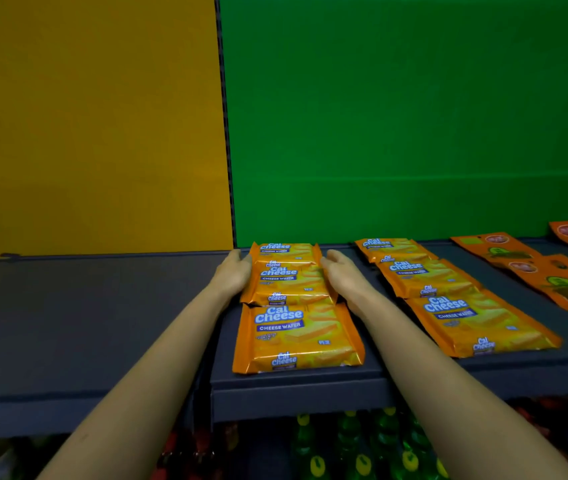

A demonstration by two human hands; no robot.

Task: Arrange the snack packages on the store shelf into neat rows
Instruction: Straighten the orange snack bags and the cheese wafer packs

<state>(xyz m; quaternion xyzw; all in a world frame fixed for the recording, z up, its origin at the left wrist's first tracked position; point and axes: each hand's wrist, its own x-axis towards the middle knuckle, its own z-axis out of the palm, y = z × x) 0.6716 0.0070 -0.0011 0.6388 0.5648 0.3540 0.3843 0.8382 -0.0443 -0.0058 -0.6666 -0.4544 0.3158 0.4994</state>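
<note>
Item: orange glossy foil cheese-wafer packs, mid-shelf row on dark grey metal shelf. Left hand, right hand open, flat against sides. Likely light, slippery, crushable (press edges only).

A dark grey store shelf carries two rows of orange Cal Cheese wafer packs, one at centre, another toward 3 o'clock, with orange pouches lying flat beyond them.
</note>
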